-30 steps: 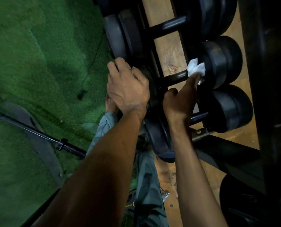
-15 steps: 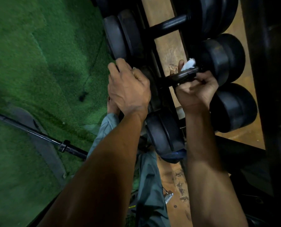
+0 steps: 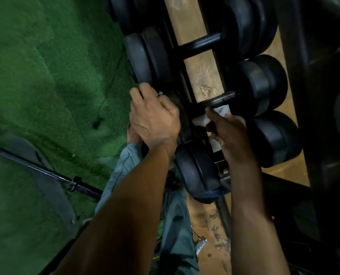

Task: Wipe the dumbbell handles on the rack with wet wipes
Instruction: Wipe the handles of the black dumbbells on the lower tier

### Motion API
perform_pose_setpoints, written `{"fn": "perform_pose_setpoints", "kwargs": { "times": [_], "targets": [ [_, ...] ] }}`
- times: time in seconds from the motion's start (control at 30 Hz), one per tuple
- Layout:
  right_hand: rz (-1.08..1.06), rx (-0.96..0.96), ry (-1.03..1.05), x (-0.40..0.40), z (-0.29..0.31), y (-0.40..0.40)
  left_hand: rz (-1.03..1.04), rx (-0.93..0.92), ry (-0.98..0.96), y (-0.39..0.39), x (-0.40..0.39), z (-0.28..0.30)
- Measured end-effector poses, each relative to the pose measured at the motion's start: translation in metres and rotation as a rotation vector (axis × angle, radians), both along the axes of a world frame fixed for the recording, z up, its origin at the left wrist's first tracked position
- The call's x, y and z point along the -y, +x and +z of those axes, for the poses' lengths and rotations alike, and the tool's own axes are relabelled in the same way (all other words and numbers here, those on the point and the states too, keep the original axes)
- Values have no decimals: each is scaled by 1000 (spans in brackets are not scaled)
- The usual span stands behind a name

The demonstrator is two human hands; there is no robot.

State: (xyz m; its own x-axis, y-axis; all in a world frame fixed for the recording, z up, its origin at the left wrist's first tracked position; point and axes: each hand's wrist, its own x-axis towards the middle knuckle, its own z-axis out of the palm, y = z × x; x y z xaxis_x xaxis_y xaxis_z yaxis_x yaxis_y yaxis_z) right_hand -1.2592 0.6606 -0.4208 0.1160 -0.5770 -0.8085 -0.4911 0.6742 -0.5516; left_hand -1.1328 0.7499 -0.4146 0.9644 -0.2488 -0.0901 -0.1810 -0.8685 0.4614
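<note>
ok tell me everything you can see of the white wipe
The wet wipe is a small, crumpled white sheet, soft and cloth-like, partly shaded grey. The right hand pinches it just beneath the dark metal dumbbell handle in the middle of the rack; whether it touches the bar is unclear. Only two bunched patches show beside the fingers; the rest is hidden by the hand.

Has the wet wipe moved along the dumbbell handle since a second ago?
Yes. The wet wipe has slid from beside the right-hand weight head toward the left end, under the handle, held by the right hand.
</note>
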Motion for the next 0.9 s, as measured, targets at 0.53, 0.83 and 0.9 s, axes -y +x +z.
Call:
{"fn": "perform_pose_setpoints", "kwargs": {
  "times": [0.53,0.83,0.9],
  "targets": [
    [202,65,-431,25,39,93,-40,-170,88,32,-14,24],
    [503,69,-463,38,29,128,356,-206,9,113,32,10],
    [558,62,-527,41,24,130,380,-229,8,122,49,1]
  ]
}}
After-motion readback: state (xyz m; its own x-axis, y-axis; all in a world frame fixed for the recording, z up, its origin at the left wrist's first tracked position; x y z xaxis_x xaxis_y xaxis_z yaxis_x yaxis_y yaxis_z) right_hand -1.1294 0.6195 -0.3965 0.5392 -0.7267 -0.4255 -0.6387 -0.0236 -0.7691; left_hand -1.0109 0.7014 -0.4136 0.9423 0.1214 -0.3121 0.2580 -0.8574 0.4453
